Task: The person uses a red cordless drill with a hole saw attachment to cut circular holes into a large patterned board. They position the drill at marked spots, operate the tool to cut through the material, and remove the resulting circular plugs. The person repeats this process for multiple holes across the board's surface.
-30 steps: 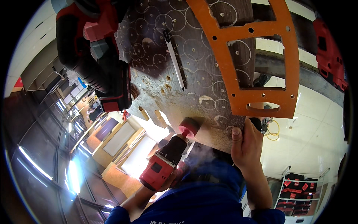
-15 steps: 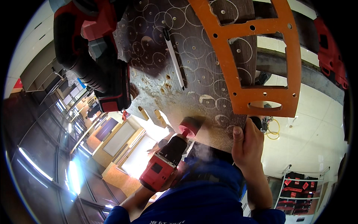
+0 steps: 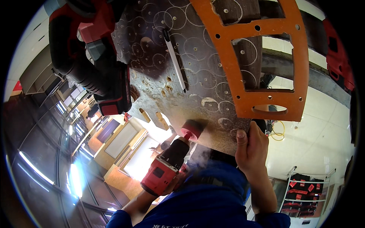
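1. Lower centre: the left hand (image 3: 178, 183) is closed round the grip of a red-and-black drill (image 3: 157, 175); the drill hides part of the fingers.
2. Right of centre, low: the right hand (image 3: 251, 152) is curled at the corner of the dark board (image 3: 197, 72), thumb up; whether it clamps the edge or a black part beside it, I cannot tell.
3. Centre: the drill's red cup-shaped cutter (image 3: 191, 130) meets the board's near edge amid tan dust. Over the last second it has kept its place there and the pale haze below it persists, so work seems to continue at one spot.
4. Farther up the board: a white pen (image 3: 175, 62), centre top; an orange template (image 3: 243, 108), upper right. Both lie much as before.
5. Far off, lower right: a rack (image 3: 304, 199).
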Motion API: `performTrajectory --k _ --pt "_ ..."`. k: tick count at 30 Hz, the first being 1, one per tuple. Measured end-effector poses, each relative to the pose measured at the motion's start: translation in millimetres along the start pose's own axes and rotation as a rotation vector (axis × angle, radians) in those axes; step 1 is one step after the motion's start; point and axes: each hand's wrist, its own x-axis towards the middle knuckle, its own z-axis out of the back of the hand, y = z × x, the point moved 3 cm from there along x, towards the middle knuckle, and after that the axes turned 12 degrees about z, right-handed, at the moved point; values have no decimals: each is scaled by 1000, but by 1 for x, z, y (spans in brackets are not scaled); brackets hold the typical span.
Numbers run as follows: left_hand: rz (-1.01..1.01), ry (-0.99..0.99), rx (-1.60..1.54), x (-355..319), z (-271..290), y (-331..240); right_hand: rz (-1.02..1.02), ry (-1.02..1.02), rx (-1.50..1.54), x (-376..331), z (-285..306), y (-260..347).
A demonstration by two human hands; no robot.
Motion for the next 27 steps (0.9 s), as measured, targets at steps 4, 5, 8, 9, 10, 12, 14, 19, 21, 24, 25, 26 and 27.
performTrajectory --k 4,5,8,9,10,12,14,19,21,24,25,26,27 --pt "37 -26 92 -8 4 24 8 -9 -26 0 1 0" --pt "41 -20 99 -8 4 24 3 -5 -25 0 1 0" --pt "0 -21 115 -9 4 20 -3 1 -23 -1 1 0" --pt "-16 -28 117 -9 4 20 1 -1 -22 -1 0 0" --pt "-13 -41 116 -9 3 23 5 -3 -18 -1 0 0" --pt "-9 -67 113 -10 1 30 -2 7 -19 0 1 0" --pt "14 -65 117 -12 0 34 -1 6 -20 -1 0 -1" --pt "192 47 152 -14 4 27 -7 -4 -8 0 0 -1" --pt "171 15 138 -10 4 22 0 -2 -6 0 -1 -1" --pt "158 11 140 -8 5 18 0 5 -12 -1 0 -2" --pt "157 13 143 -8 5 17 1 9 -15 -1 0 -2" --pt "159 13 144 -10 3 18 -1 9 -12 -1 0 -2" --pt "160 17 147 -11 3 18 -3 9 -9 -1 1 -1"
